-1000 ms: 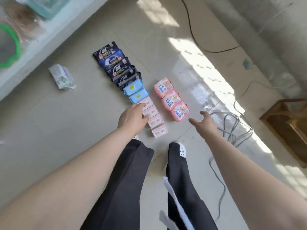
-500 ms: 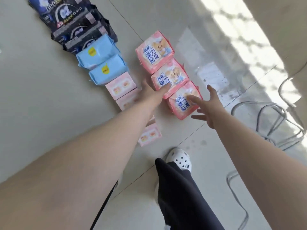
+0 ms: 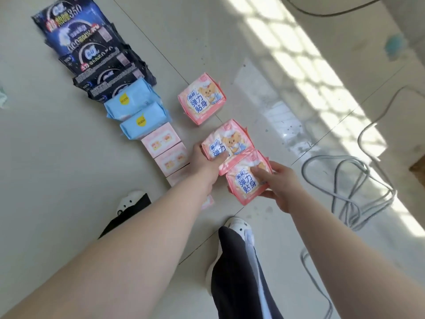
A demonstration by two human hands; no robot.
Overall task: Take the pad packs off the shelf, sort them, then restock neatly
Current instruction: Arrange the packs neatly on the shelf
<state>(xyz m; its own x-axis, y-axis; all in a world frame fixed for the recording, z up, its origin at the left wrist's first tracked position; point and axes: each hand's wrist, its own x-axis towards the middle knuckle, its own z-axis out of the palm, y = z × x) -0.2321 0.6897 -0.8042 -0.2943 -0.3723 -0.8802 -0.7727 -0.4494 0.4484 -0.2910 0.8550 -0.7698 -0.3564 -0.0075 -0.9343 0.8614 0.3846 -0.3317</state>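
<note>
Pad packs lie sorted in two rows on the tiled floor. My left hand (image 3: pixel 205 162) grips the middle pink bear pack (image 3: pixel 232 139), thumb on its face. My right hand (image 3: pixel 279 186) grips the near pink bear pack (image 3: pixel 243 183), which overlaps the middle one. A third pink bear pack (image 3: pixel 202 99) sits apart, farther away. The left row holds several dark blue packs (image 3: pixel 92 56), two light blue packs (image 3: pixel 135 113) and pale pink boxes (image 3: pixel 164 146), the nearest ones partly hidden by my left arm.
A tangle of grey cable (image 3: pixel 349 178) lies on the floor at the right, and a black cable (image 3: pixel 322 12) runs along the top. My white shoes (image 3: pixel 236 224) and dark trousers are below the hands. A crumpled wrapper (image 3: pixel 3 99) shows at the left edge.
Both hands have closed on pink bear packs, the left on the middle one and the right on the near one. These two have shifted away from the far pack.
</note>
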